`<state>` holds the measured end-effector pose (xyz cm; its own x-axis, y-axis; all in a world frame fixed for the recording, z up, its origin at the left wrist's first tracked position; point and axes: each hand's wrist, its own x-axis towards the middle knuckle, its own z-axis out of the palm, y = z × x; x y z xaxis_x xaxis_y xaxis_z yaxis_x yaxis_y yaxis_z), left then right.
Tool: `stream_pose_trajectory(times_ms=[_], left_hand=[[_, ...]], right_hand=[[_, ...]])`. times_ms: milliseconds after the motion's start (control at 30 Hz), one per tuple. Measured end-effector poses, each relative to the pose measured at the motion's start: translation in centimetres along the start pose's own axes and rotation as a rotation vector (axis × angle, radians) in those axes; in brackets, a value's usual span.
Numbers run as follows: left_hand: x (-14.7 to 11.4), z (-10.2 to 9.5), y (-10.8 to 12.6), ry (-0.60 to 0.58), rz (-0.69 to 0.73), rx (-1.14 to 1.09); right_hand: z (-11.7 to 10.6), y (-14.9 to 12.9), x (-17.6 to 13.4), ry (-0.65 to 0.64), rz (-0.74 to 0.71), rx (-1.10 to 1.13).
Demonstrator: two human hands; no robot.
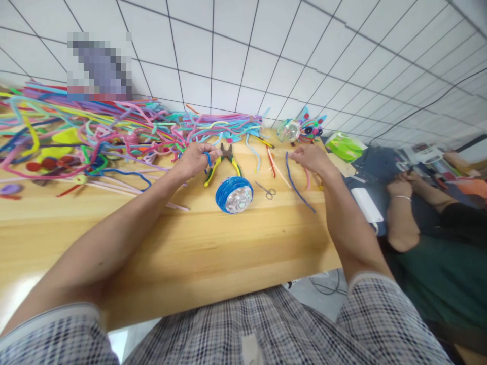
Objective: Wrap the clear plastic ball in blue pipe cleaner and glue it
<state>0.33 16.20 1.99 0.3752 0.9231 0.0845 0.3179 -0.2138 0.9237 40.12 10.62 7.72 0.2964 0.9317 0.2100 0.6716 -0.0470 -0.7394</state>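
Left grip [195, 161] held a blue piece [207, 158] while right grip [312, 157] pinched the far end of a blue stem [294, 187] right of the ball [234, 195] on the desk [228, 253], seemingly a stem-handling step whose next move likely called for a firm pinch.

A dark blue chenille stem [295, 186], thin and slightly curved, runs slantwise down from the fingertips of the right hand [309, 156]. A short blue chenille piece [207, 158], bent in a curve, is at the fingers of the left hand [198, 158]. Between and below them, a clear shiny ball [239, 198], wound with blue strands, rests on the wooden table [236, 243].
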Motion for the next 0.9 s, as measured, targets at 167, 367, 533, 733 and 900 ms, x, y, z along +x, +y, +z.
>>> stream_pose_trajectory(times_ms=[167,367,533,733,900], left_hand=[[-0.4,0.0,1.4,0.099,-0.109,0.066],[0.2,0.4,0.3,0.208,-0.029,0.122],[0.9,0.5,-1.6,0.316,0.118,0.245],[1.5,0.8,-2.8,0.302,0.237,0.249],[1.5,1.1,-3.1,0.269,0.247,0.250]], right_hand=[[3.3,-5.3,-1.2,-0.243,-0.144,-0.412],[10.2,-11.5,-3.1,-0.489,-0.338,-0.094],[15.3,-14.0,-3.7,-0.589,-0.412,0.026],[17.5,-13.9,-2.6,-0.532,-0.430,0.105],[17.3,-12.8,-1.2,-0.502,-0.159,0.408]])
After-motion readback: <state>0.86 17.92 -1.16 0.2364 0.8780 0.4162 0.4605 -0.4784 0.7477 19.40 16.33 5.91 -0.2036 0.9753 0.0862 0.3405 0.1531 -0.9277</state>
